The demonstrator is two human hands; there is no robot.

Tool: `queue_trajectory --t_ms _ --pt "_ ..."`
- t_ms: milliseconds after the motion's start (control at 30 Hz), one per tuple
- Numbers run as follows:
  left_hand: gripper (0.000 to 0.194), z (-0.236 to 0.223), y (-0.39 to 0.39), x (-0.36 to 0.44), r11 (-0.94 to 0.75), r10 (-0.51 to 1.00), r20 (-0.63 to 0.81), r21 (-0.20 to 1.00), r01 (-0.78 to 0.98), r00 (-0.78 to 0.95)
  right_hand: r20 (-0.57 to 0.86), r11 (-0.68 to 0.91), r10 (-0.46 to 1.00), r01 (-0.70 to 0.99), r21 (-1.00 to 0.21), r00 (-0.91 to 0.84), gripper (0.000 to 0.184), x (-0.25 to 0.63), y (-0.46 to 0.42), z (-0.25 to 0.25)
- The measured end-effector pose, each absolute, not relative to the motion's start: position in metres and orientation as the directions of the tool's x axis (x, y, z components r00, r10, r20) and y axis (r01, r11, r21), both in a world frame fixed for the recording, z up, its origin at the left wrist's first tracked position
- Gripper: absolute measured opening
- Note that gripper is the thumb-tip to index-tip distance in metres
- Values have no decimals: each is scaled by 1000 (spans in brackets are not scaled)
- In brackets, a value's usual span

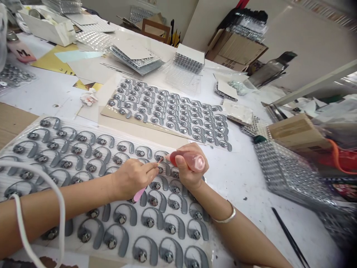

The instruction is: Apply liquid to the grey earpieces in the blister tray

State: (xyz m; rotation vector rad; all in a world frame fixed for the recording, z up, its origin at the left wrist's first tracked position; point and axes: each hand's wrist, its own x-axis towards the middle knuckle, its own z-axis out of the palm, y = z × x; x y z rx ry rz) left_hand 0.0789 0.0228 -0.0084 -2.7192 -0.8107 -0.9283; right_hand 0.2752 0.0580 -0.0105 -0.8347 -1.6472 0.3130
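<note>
My right hand (189, 163) is closed around a red, translucent squeeze bottle (192, 160), its bottom facing me and its narrow end pointing left. My left hand (136, 176) pinches a slim tool with a flat pink end (139, 194) sticking out below the palm. Most of that tool is hidden by the fingers. Both tips meet over one of the grey ear-hook earphone pieces (159, 155). Many such hooks, each with a round metallic part and fine wires, lie in rows on a pale sheet (209, 243) under my hands.
Beyond lies a second sheet of ear-hook pieces (170, 111). Stacked clear trays (284, 171) stand at the right, near black tweezers (290, 236). A white cable (60, 208) loops across the left foreground. Crumpled tissue (89, 97) and a pink bottle (21, 50) are at the left.
</note>
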Motion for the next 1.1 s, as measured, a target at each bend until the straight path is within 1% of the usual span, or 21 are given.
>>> queue_trajectory --t_ms 100,433,633,800,1100 --pt "21 -7 23 79 -843 443 602 26 538 665 736 693 677 340 -636 -2 14 277 59 -12" --pt "21 -9 23 79 -836 455 597 30 549 660 737 691 675 381 -614 -37 11 275 60 -11" --pt "20 -7 24 79 -839 450 611 39 543 651 752 723 657 329 -607 -57 12 273 59 -8" --pt "17 -7 24 79 -843 454 597 48 535 662 745 714 665 336 -614 -53 10 274 58 -8" --pt "18 -6 24 77 -842 462 582 52 536 669 783 744 618 367 -557 -64 8 275 58 -8"
